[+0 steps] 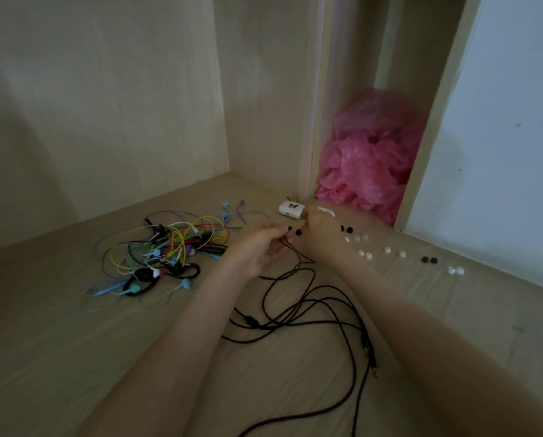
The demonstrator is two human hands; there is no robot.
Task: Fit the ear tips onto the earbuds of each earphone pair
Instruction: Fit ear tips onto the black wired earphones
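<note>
Well left of the white case (290, 209) lies a tangle of coloured earphones (169, 250) on the wooden floor (59, 326). Below and left of the case, my left hand (257, 249) curls narrow, pinching a black earbud (290, 229) whose black cord (295, 310) loops down towards me. Just below the case, my right hand (322, 231) pinches a small black piece (299, 232) beside that earbud; ear tip or second earbud, I cannot tell. Right of the case runs a row of loose ear tips (364, 254), black and white. A pink plastic bag (368, 152) sits above and right of the case.
</note>
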